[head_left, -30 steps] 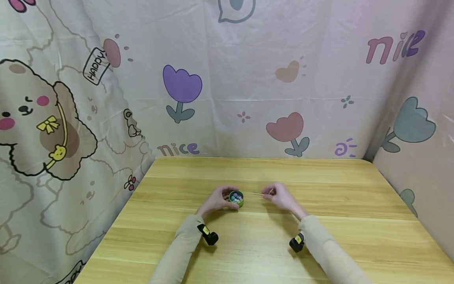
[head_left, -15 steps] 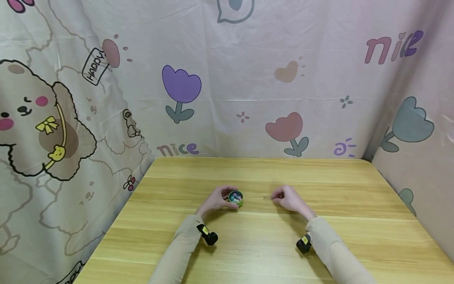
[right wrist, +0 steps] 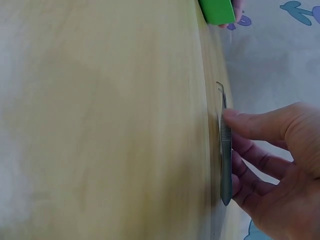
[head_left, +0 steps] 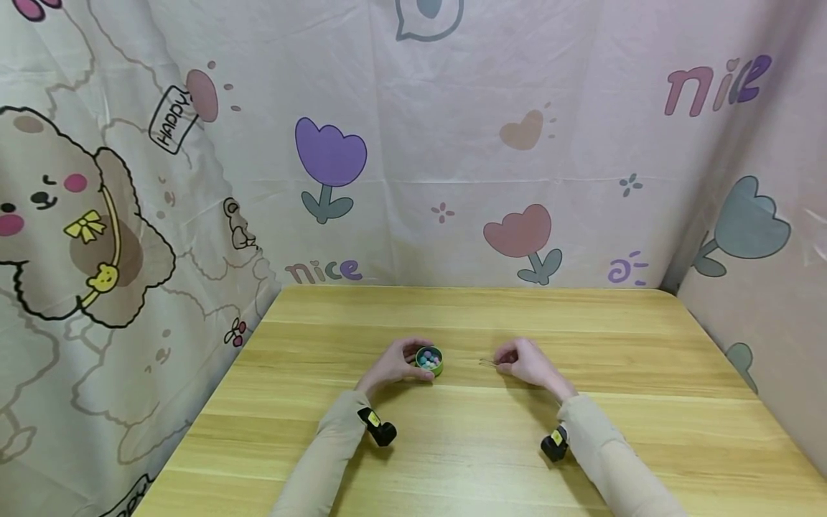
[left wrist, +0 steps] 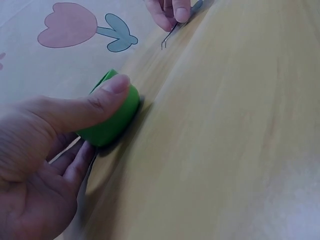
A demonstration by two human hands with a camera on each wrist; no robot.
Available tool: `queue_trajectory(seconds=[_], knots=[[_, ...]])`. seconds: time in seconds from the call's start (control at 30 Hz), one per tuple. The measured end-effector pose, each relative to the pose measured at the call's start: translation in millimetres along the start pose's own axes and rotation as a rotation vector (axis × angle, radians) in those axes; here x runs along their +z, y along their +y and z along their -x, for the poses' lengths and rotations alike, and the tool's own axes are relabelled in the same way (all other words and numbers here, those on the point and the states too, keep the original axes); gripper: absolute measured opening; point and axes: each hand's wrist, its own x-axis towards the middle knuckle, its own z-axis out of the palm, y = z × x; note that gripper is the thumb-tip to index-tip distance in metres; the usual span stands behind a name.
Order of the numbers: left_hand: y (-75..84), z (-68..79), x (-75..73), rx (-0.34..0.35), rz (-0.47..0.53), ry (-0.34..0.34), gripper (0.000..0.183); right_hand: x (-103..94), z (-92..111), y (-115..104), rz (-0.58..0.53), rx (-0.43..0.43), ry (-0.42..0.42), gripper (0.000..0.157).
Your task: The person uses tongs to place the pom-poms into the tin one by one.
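My left hand (head_left: 394, 363) grips a small round green container (head_left: 436, 370) between thumb and fingers. It stands upright and open-topped on the table, with several pastel beads (head_left: 429, 357) inside. In the left wrist view, the thumb lies over the green wall (left wrist: 114, 124); the beads are hidden there. To the right, my right hand (head_left: 526, 362) pinches metal tweezers (right wrist: 226, 165) low over the table, thumb near their ridged part. Their bent tips point left toward the container, a short gap away, with nothing visible between them. Whether the tweezers touch the table I cannot tell.
The wooden table (head_left: 452, 452) extends around both hands. A printed cloth (head_left: 413, 143) hangs behind its back edge and along both sides. Black wrist cameras (head_left: 381, 431) sit at both sleeves.
My right hand has drawn back to the right and slightly down with the tweezers, away from the container, then stayed still. My left hand and the container have not moved.
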Motion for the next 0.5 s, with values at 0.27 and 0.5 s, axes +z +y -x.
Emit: queue_trajectory(seconds=[0.27, 0.5], knots=[[-7.4, 0.3, 1.1, 0.077, -0.018, -0.012, 0.072, -13.6, 10, 13, -0.002, -0.052, 0.041, 0.029], [-8.6, 2.1, -8.2, 0.11, -0.022, -0.014, 0.081, -26.2, 19, 28, 0.098, -0.074, 0.15, 0.048]])
